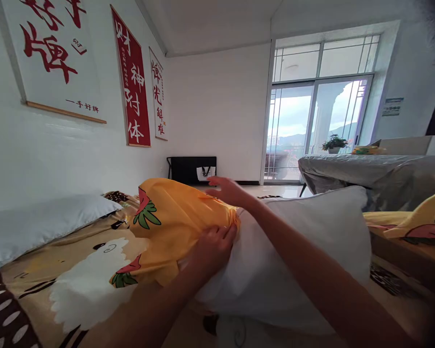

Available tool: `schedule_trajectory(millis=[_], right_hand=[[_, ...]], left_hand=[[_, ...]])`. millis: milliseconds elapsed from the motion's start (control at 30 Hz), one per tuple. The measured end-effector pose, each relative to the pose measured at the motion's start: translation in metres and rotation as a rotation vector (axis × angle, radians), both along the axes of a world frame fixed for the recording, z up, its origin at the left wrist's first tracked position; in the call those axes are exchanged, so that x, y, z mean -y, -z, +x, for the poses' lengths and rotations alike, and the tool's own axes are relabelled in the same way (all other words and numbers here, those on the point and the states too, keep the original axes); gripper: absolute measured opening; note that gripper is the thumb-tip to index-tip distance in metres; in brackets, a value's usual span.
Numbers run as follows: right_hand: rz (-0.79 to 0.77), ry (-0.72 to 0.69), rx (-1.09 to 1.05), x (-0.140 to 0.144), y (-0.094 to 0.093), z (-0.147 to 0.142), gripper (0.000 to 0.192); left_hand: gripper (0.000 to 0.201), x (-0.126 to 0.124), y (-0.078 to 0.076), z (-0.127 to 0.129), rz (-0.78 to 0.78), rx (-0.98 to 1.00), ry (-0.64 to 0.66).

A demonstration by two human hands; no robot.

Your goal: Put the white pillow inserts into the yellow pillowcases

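A white pillow (304,251) lies across the bed in front of me, its far end inside a yellow pillowcase (174,217) printed with strawberries. My left hand (212,246) pinches the open edge of the pillowcase where it meets the white pillow. My right hand (226,190) rests on top of the covered end with its fingers spread, holding nothing.
A second white pillow (39,222) lies at the left by the wall on a tan cartoon-sheep bedspread (76,280). More yellow strawberry fabric (420,217) sits at the right. A grey covered table (377,174) stands behind, before a glass balcony door (311,130). Red calligraphy scrolls (132,82) hang on the wall.
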State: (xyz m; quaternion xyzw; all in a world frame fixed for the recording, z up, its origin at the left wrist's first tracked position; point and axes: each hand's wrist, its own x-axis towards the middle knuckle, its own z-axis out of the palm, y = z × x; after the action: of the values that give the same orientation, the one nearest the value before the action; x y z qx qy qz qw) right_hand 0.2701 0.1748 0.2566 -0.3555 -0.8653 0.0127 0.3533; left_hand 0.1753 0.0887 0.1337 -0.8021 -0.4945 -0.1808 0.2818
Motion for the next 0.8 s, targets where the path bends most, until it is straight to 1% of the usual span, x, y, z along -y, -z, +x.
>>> schedule_trajectory(millis=[33,67,133,167,233,267,300,333,367,400,433,467,500,533,567,600,667,700,733,800], right_hand=[[-0.002,-0.032,0.085,-0.001,0.002,-0.014,0.046],[0.001,-0.054,0.160,-0.003,0.006,-0.027,0.043],[0.030,-0.075,0.243,-0.008,0.016,-0.043,0.030],[0.057,-0.065,0.253,-0.011,0.021,-0.047,0.029],[0.130,0.012,0.238,-0.019,0.027,-0.044,0.026],[0.168,0.073,0.217,-0.022,0.029,-0.039,0.023],[0.203,0.134,0.188,-0.025,0.029,-0.032,0.021],[0.231,0.187,0.158,-0.027,0.029,-0.024,0.022],[0.249,0.226,0.131,-0.027,0.028,-0.017,0.023],[0.254,0.247,0.122,-0.027,0.026,-0.009,0.023],[0.251,0.247,0.134,-0.025,0.025,-0.002,0.022],[0.245,0.235,0.161,-0.022,0.023,0.004,0.021],[0.243,0.225,0.187,-0.019,0.020,0.010,0.020],[0.252,0.230,0.185,-0.016,0.018,0.016,0.021],[0.275,0.258,0.146,-0.012,0.014,0.021,0.023],[0.297,0.294,0.091,-0.009,0.011,0.026,0.025],[0.309,0.325,0.028,-0.005,0.006,0.036,0.024],[0.305,0.310,0.037,-0.003,0.004,0.040,0.023],[0.303,0.285,0.054,-0.002,0.003,0.044,0.021],[0.315,0.271,0.050,-0.001,0.003,0.050,0.022]], left_hand=[[0.042,0.003,0.001,0.001,0.010,-0.001,0.010],[0.043,0.007,0.002,0.002,0.025,0.006,0.025],[0.043,0.018,0.003,-0.003,0.067,0.047,0.077],[0.042,0.025,0.004,-0.010,0.085,0.068,0.122],[0.039,0.039,0.005,-0.031,0.165,0.101,0.257],[0.037,0.046,0.005,-0.046,0.242,0.113,0.315],[0.034,0.051,0.005,-0.063,0.350,0.136,0.346],[0.032,0.053,0.003,-0.081,0.492,0.181,0.332],[0.028,0.054,0.000,-0.099,0.629,0.269,0.253],[0.023,0.051,-0.005,-0.117,0.746,0.411,0.158],[0.020,0.046,-0.011,-0.133,0.828,0.603,0.074],[0.020,0.040,-0.017,-0.147,0.843,0.822,0.018],[0.024,0.032,-0.025,-0.159,0.805,1.037,0.010],[0.028,0.024,-0.032,-0.168,0.718,1.224,0.032],[0.033,0.017,-0.039,-0.175,0.587,1.364,0.072],[0.035,0.011,-0.044,-0.179,0.442,1.451,0.119],[0.037,0.004,-0.051,-0.182,0.176,1.508,0.194],[0.038,0.001,-0.053,-0.181,0.071,1.506,0.222],[0.039,0.000,-0.055,-0.179,-0.012,1.495,0.247],[0.040,-0.001,-0.056,-0.176,-0.105,1.483,0.289]])
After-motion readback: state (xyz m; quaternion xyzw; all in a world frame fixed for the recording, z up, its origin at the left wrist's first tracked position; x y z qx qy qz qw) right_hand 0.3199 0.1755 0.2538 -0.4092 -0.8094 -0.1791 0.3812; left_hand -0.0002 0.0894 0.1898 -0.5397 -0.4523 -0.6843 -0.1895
